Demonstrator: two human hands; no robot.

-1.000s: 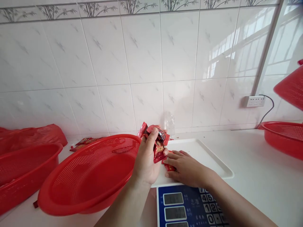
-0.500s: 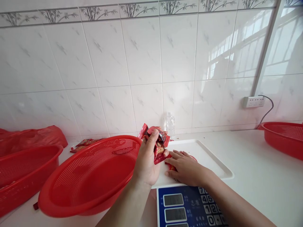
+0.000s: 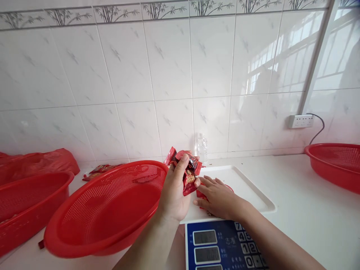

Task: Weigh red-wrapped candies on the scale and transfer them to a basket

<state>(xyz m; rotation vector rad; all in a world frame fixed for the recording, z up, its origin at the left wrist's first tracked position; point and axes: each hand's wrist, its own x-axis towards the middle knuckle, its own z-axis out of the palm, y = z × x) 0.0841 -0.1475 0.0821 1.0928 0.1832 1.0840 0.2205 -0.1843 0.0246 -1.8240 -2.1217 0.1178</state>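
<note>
Several red-wrapped snack packets (image 3: 189, 179) are bunched in my left hand (image 3: 173, 198), thumb pressed over them, held up above the left part of the scale's white tray (image 3: 253, 187). My right hand (image 3: 221, 198) lies palm down over more red snack packets (image 3: 202, 194) on that tray, its fingers stretched out and apart. The hand covers most of those packets, so how many lie there is hidden. In front of the tray is the scale's blue panel (image 3: 225, 243), with displays and number keys, partly under my right forearm.
A large red plastic basket (image 3: 109, 247) stands left of the scale, another red basket (image 3: 36, 221) beyond it. Behind them lie a red plastic bag (image 3: 53, 165) and loose packets (image 3: 102, 169). A clear bottle (image 3: 202, 148) stands by the wall; a third red basket (image 3: 334, 168) is at right.
My right hand has shifted slightly left over the packets on the tray, with its fingers a little straighter. My left hand keeps its packets in nearly the same place.
</note>
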